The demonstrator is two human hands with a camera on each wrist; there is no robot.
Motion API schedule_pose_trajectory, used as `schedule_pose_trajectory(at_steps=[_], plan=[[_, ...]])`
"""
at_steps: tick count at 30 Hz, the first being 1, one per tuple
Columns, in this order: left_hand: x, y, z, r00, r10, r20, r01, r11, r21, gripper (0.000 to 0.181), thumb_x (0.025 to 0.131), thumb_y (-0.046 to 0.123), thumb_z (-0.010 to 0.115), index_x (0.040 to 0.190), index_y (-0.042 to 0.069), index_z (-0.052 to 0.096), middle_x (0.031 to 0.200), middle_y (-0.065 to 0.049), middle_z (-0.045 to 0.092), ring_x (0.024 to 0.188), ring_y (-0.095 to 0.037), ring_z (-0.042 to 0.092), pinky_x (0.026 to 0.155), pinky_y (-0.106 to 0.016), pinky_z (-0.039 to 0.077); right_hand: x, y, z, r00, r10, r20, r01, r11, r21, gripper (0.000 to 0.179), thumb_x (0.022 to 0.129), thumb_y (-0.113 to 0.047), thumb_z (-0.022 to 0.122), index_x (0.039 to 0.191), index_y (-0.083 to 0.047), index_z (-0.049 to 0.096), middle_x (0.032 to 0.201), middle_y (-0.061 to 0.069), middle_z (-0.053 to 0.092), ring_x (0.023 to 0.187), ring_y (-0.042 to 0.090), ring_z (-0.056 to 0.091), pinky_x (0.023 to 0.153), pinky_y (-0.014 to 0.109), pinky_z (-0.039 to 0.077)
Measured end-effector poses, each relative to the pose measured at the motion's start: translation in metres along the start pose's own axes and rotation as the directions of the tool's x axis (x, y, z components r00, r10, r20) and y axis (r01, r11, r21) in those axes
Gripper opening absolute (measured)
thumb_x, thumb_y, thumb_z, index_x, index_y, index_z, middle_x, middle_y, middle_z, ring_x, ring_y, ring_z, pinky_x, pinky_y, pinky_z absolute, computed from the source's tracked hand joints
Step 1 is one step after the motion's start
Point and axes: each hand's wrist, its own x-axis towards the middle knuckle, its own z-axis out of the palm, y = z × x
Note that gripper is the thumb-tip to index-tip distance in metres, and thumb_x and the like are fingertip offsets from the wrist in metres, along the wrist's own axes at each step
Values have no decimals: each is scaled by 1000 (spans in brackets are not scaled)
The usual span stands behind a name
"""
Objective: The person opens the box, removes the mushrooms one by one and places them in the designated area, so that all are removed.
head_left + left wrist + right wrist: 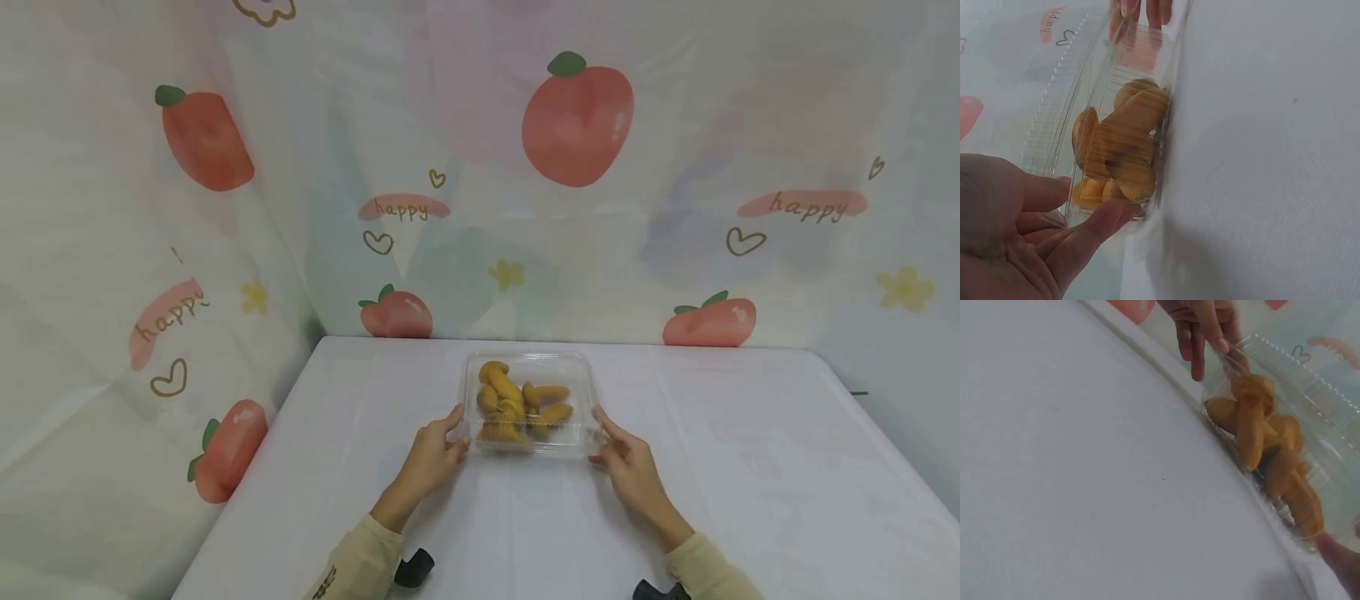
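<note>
A clear plastic clamshell box [581, 417] with a lid stands at the back middle of the white table, between my two hands. Inside lie several yellow-brown mushrooms [504, 385], bunched mostly toward the left and middle. My left hand [429, 458] grips the box's near left side, and in the left wrist view its thumb and fingers pinch the box edge. On the opposite side my right hand [632, 473] holds the near right corner. Only a fingertip or two of that hand shows in the right wrist view. Whether the box's base touches the cloth I cannot tell.
A white cloth covers the table [750, 467]. Behind it and to the left hang pale curtains [480, 275] printed with fruit, hearts and "happy". Black wrist devices [414, 568] show beside the sleeves at the bottom.
</note>
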Motion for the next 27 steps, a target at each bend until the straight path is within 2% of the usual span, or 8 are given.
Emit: schedule_pose_trajectory(at_steps=[3,7,13,16,18,21,24,27], plan=[[0,0,1,1000,-8,10,9,1000,-11,57,96,3,64,148,-9,41,138,-32,56,82,-25,77,66,-24,60,0,2,-2,998,2,-56,-3,1000,-14,38,100,13,42,137,20,47,141,37,47,103,-12,63,70,21,61],[-1,0,-1,1000,-9,11,9,1000,15,58,96,5,66,147,-8,44,142,-31,52,87,-27,78,71,-28,62,1,6,-8,1000,-20,-16,20,1000,1,36,102,11,42,135,23,47,140,32,49,108,-12,62,71,21,61],[-2,1,-9,1000,17,11,-18,999,37,58,95,8,68,148,-5,46,145,-29,50,99,-31,76,76,-32,63,5,4,-19,997,-34,68,32,999,41,40,100,9,48,137,23,46,132,-22,59,108,-9,65,75,18,60],[-5,3,-14,999,-5,39,4,1000,27,59,96,8,67,150,-2,44,147,-29,49,100,-30,76,74,-30,62,5,1,-23,992,-31,122,25,998,50,43,98,9,52,138,23,44,128,-30,57,107,-7,66,76,17,59],[-5,4,-16,998,-18,64,17,1000,21,60,97,7,65,152,-1,42,149,-28,47,99,-28,76,70,-28,61,6,-2,-27,989,-17,147,13,999,31,45,97,8,54,139,21,44,129,-26,59,104,-4,68,77,17,59],[-6,7,-19,993,-32,110,33,999,-3,60,98,6,63,153,-1,39,153,-28,43,98,-28,76,65,-26,57,8,-9,-32,985,40,168,-37,999,-16,46,97,4,58,139,17,46,136,1,63,100,-1,69,78,20,59],[-7,10,-22,988,-33,148,36,999,-15,61,99,7,62,155,-1,37,155,-26,41,100,-30,75,65,-27,56,11,-20,-38,973,125,195,-113,991,-71,47,98,-3,60,140,13,47,143,29,52,98,-3,68,79,19,57],[-10,13,-27,985,-12,172,14,1000,-11,60,101,8,60,155,0,36,156,-25,42,104,-34,74,72,-33,60,13,-32,-42,954,200,223,-174,976,-128,49,99,-10,62,142,8,47,149,35,43,102,-2,67,81,16,55]])
